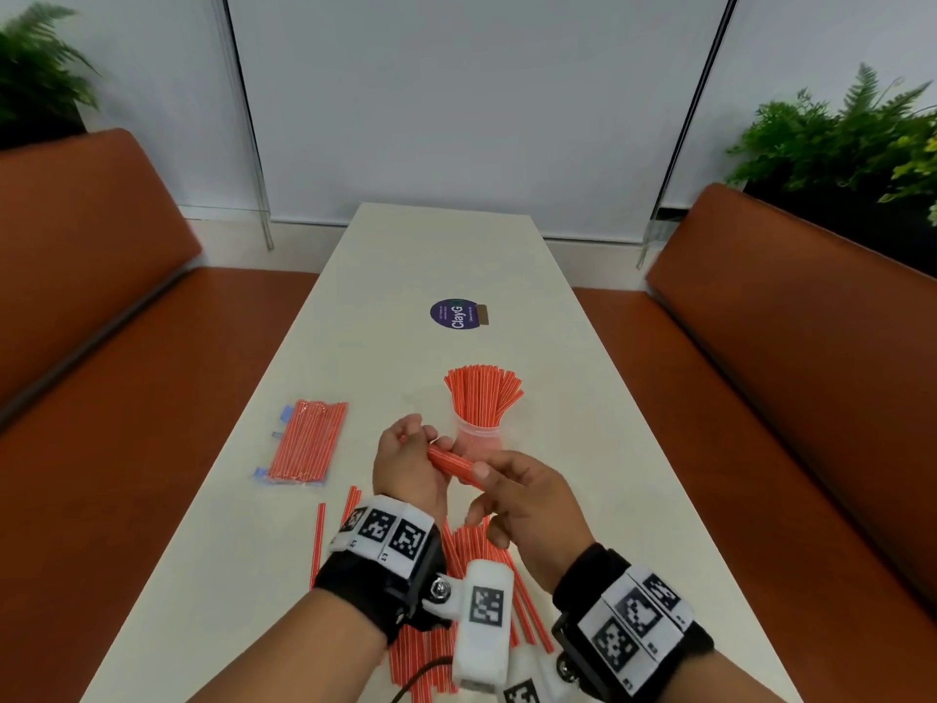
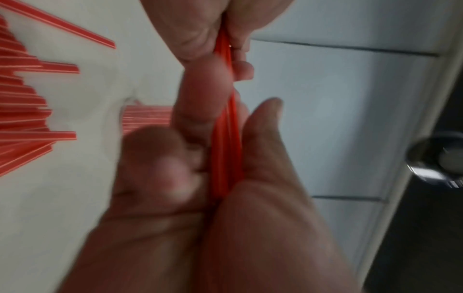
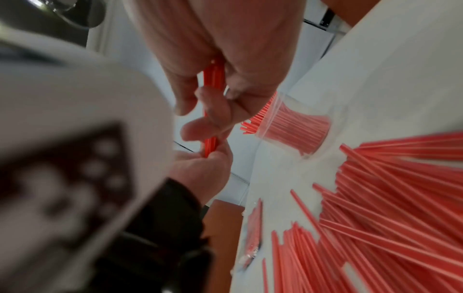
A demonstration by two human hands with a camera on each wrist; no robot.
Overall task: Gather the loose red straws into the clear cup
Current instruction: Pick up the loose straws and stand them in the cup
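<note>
A small bundle of red straws (image 1: 454,465) is held above the table between both hands. My left hand (image 1: 410,456) grips its far end, and my right hand (image 1: 512,492) pinches the near end with thumb and fingers. The same bundle (image 2: 226,150) (image 3: 212,79) shows in both wrist views. Just behind the hands stands the clear cup (image 1: 476,441) (image 3: 295,128), full of upright red straws fanning out at the top. A heap of loose red straws (image 1: 476,555) (image 3: 388,208) lies on the table under my wrists.
A sealed packet of red straws (image 1: 304,443) lies to the left on the white table (image 1: 583,423). A round purple sticker (image 1: 455,313) sits farther back. Orange benches (image 1: 811,372) flank the table on both sides, with plants behind them.
</note>
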